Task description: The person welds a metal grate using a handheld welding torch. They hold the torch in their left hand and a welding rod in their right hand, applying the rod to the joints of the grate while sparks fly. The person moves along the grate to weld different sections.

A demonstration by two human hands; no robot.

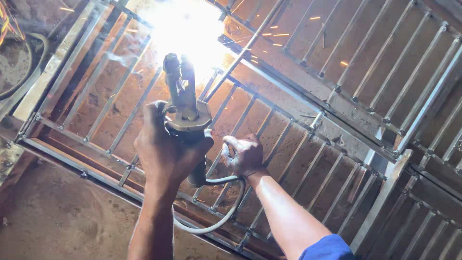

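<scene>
We look down on our two bare hands over a steel grille. Our left hand (pixel 166 149) is wrapped firmly around the dark handle of a welding electrode holder (pixel 185 103); the fingers are closed tight on the grip, and the thumb lies along its side. The holder has a wide, flat collar of worn, dull metal above the hand, and from it rise two dark clamp parts that point up into a very bright white glare (pixel 185 26). The glare hides the tip, so we cannot tell where exactly it meets the metal. Some orange sparks (pixel 279 34) fly to the right of the light.

A smooth grey cable (pixel 219 219) leaves the bottom of the handle, bends down in a round loop and comes up again. Our right hand (pixel 245 156), just beside the left one, holds this cable with curled, closed fingers. The right forearm ends in a blue sleeve (pixel 329 248).

Under the hands lies the metal grille (pixel 308 115), made of thin straight grey bars welded between flat frame strips; small rough weld beads sit at the joints. It rests on a brown, dusty floor (pixel 57 216). At the upper left edge, some coloured wires (pixel 9 21) are seen.
</scene>
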